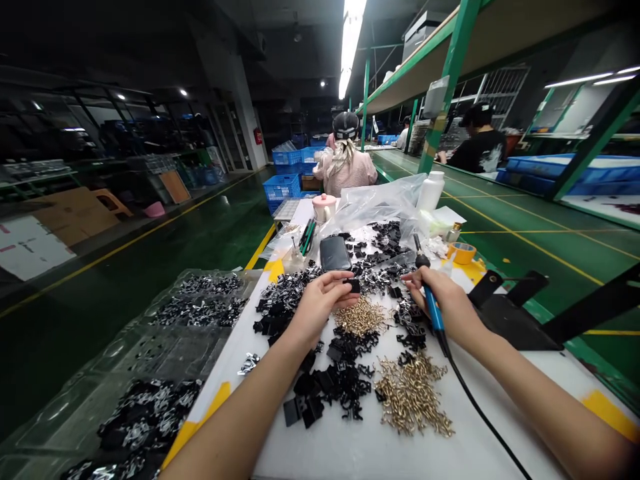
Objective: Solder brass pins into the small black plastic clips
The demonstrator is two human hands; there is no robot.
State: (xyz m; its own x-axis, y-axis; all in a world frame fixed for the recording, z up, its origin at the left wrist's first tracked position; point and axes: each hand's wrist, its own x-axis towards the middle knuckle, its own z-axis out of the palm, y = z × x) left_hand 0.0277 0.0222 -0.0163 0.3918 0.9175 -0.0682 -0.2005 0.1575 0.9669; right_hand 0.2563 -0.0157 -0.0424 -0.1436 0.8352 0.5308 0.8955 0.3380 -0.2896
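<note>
My left hand (325, 298) is closed, pinching a small black part (353, 286) between thumb and fingers above the table. My right hand (443, 297) grips a soldering iron (434, 313) with a blue handle. Its tip points up and away from me, and a black cord runs from it toward the front edge. The right thumb and forefinger are close together; whether they also hold something small I cannot tell. Under and between the hands lies a pile of small brass-coloured pins (364, 316). A second brass pile (413, 393) lies nearer, beside heaped black clips (345, 373).
A phone (335, 253), a pink-lidded mug (324, 207), a white bottle (431, 192) and orange tape (461, 253) stand farther back. At right is a black metal bracket (515, 313). Clear trays of parts (190, 350) flank the table's left. A co-worker (347, 160) sits ahead.
</note>
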